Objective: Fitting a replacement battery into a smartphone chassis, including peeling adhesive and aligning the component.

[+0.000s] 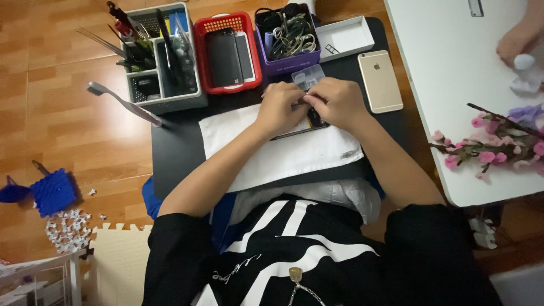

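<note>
Item: small dark device (313, 118), lying on a white cloth (283, 150) spread over a low black table (175, 147). It is mostly covered by the hands; only a dark edge and a thin strip toward the left are showing.

Left hand (280, 107): curling over the device's left part, fingertips meeting the right hand at the middle.
Right hand (339, 103): pressing in from the right, fingers bunched. Whether either hand is pinching a small part or a tool cannot be told; the fingers are hiding it.

Near at hand: clear compartmented parts box (307, 75) touching the far side of the hands; gold smartphone (380, 81) face down just to the right; red basket (228, 52) holding dark phone panels; purple bin (287, 37) of cables; grey tool caddy (160, 56); white shallow tray (344, 37).

Handling note, as judgement: the work is looking fine and close, so both wrists are best kept resting on the cloth, the device flat, and loose pieces going straight into the parts box.

Beside: another person's hand (518, 39) on a white table (453, 85) bearing pink flower sprigs (487, 148).
</note>
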